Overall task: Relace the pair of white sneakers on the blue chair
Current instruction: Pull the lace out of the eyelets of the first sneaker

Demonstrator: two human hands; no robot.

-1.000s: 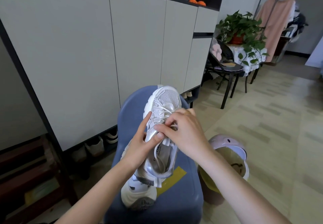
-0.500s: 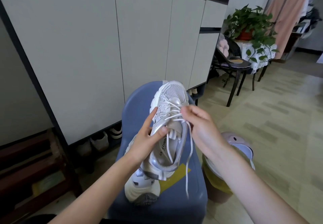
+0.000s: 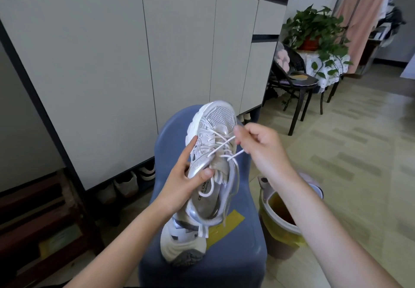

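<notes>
held sneaker [image 3: 213, 153]: white and silver, lifted over the blue chair [image 3: 235, 254], toe pointing to 12 o'clock, opening facing the camera; laces crossed through the upper eyelets only
left hand [image 3: 186, 175]: grips held sneaker by its 9 o'clock side, thumb pressed on the silver collar edge, fingers wrapped behind the sole
right hand [image 3: 260, 146]: at 3 o'clock of the sneaker, fingers curled tight, pinching the lace [image 3: 224, 145] near thumb and forefinger; lace runs taut from the eyelets to the pinch
lace ends: one loose end loops down inside the shoe opening over the insole; a second strand sticks out toward 3 o'clock under the right hand
second sneaker [image 3: 184, 242]: lying on the chair seat at 6 o'clock of the held one, touching its heel, grey sole tip toward the camera; lacing hidden
yellow tape [image 3: 226, 222]: stuck on chair seat, partly under the held sneaker
bin [image 3: 283, 222]: on the floor just beside the chair at 3 o'clock, lid tipped up, yellow liner inside
cabinet [image 3: 134, 63]: pale doors at 10 to 12 o'clock behind the chair, shoes [image 3: 134, 180] in the gap beneath
black chair [image 3: 296, 78]: at 2 o'clock, well apart
plant [image 3: 314, 31]: on a cloth-covered table behind the black chair
pink garment [image 3: 361, 18]: hanging at 1 o'clock, far corner
</notes>
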